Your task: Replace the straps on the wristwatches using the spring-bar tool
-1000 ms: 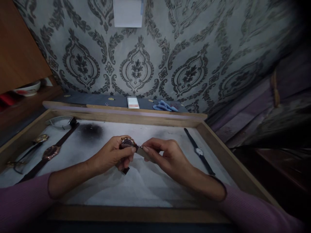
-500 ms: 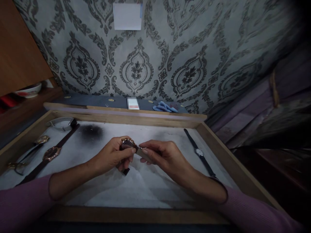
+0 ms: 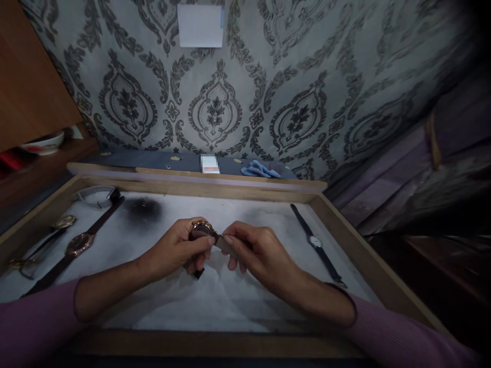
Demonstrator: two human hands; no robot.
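My left hand (image 3: 186,248) is closed around a wristwatch (image 3: 200,230) with a gold-coloured rim and a dark dial, its thumb along the lower edge of the case. A dark strap end (image 3: 198,273) hangs below those fingers. My right hand (image 3: 255,248) pinches a brownish-grey strip (image 3: 226,246), which looks like the watch's other strap, between thumb and index finger close to the case. Something thin and shiny shows at these fingertips, too small to make out. Both hands are above the white floor of a shallow wooden tray (image 3: 215,343).
At the tray's left lie a brown-strapped watch (image 3: 79,244), a pale-strapped watch (image 3: 95,196) and a small gold watch (image 3: 65,221). A black-strapped watch (image 3: 315,241) lies at the right. Behind the rim are a blue cloth (image 3: 261,169) and a small box (image 3: 210,163).
My right index finger has drawn back slightly from the watch case, and the lower fingers of that hand have dropped a little. The left hand still holds the watch, slightly lower.
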